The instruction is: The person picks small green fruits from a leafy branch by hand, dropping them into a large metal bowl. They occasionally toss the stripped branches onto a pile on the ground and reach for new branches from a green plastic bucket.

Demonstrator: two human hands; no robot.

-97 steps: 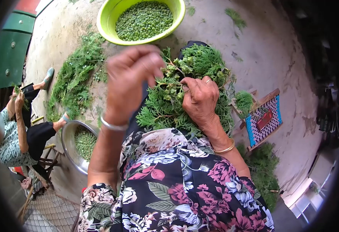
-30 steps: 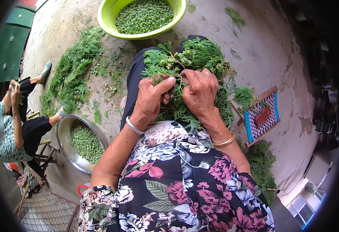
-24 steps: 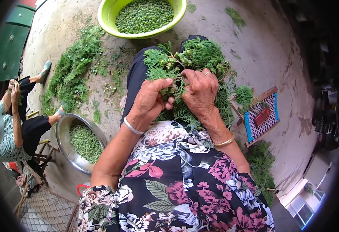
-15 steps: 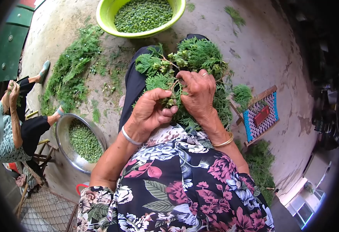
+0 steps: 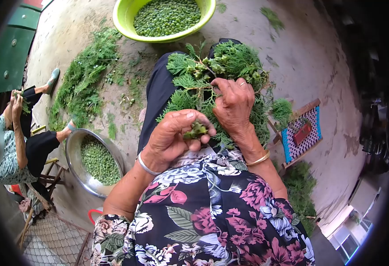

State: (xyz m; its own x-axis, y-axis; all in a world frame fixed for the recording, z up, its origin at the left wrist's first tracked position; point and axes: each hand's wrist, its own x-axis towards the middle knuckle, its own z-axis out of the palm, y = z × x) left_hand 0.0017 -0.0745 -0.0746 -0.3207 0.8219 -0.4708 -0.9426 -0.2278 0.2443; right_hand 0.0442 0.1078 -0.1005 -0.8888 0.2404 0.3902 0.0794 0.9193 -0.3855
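Observation:
Green conifer sprigs (image 5: 236,62) with flat, scaly leaves and knobbly green cones (image 5: 216,66) lie across my lap. My right hand (image 5: 234,104) is closed on a thin conifer branch, pinching it between thumb and fingers. Below and left of it, my left hand (image 5: 172,135) curls around several green cones (image 5: 195,130), which show between its thumb and fingers. The left hand is apart from the branch, palm turned partly up.
A lime-green basin (image 5: 118,22) of small green cones stands ahead. At left are a metal basin (image 5: 73,157) of paler cones, a branch pile (image 5: 77,84) and a seated person (image 5: 14,150). A woven-seat stool (image 5: 302,133) stands at right.
My left hand has drawn away from the branch, down toward my body, with cones now visible in it. My right hand has shifted slightly right, still on the branch.

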